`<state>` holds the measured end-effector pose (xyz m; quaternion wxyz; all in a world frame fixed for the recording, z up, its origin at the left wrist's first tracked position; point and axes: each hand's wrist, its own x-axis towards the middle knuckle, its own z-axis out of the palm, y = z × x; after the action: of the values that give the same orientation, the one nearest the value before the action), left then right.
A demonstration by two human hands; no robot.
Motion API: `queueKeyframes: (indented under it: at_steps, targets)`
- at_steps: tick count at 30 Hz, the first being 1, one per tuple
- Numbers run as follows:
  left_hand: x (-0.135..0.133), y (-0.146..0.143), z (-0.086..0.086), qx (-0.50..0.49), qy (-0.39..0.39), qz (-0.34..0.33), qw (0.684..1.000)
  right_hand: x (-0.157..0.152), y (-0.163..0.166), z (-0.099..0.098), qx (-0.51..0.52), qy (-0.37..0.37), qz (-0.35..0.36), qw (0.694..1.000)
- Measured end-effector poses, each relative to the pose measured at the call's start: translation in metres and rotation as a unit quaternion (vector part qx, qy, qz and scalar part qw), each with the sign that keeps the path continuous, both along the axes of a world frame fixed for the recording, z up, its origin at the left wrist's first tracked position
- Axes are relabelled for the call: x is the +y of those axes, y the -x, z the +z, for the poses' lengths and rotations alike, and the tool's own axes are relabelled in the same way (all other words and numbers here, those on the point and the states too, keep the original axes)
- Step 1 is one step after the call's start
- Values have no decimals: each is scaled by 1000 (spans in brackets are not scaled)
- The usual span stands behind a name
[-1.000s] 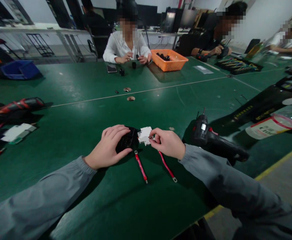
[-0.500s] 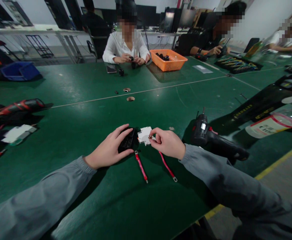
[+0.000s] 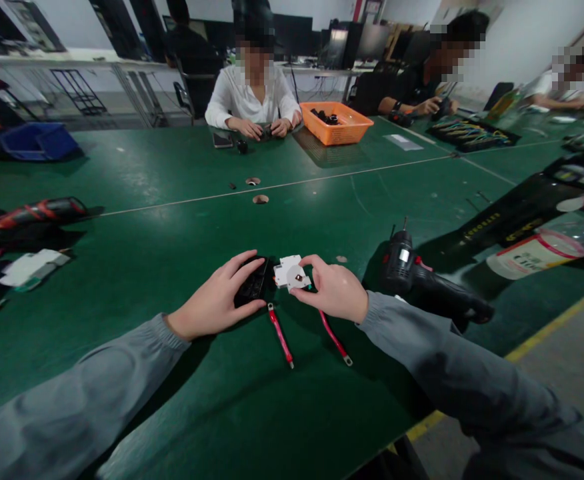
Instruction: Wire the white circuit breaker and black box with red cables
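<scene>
My left hand (image 3: pixel 221 291) lies on the table around a black plastic case (image 3: pixel 253 283), fingers over its far side and thumb at its near edge. Just right of the case is a flat white plastic part (image 3: pixel 288 273) with a small copper-coloured piece near its middle. My right hand (image 3: pixel 335 287) grips the right end of this part between thumb and forefinger. In front of my hands lie two short red cables with metal lugs, the left cable (image 3: pixel 282 338) wholly in view and the right cable (image 3: pixel 337 341) partly under my right hand.
A black power drill (image 3: pixel 412 270) lies right of my right hand, with a labelled bottle (image 3: pixel 532 252) beyond it. Another white part (image 3: pixel 35 268) and a red-black tool (image 3: pixel 27 220) are at left. Across the table, a person sits beside an orange basket (image 3: pixel 339 130).
My right fingertips have moved off the copper-coloured piece and now hold the white part's edges. The piece is uncovered on the part. My left hand stays on the case.
</scene>
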<state>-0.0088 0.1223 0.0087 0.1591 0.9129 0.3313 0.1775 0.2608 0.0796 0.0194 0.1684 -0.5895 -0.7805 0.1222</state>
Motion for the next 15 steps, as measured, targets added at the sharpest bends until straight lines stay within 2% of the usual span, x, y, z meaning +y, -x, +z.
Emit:
queueKeyframes:
  at_steps: [15]
  targets:
    - [0,1,-1,9,-6,6,1000,11,-10,-4,-53,-28,-71,996]
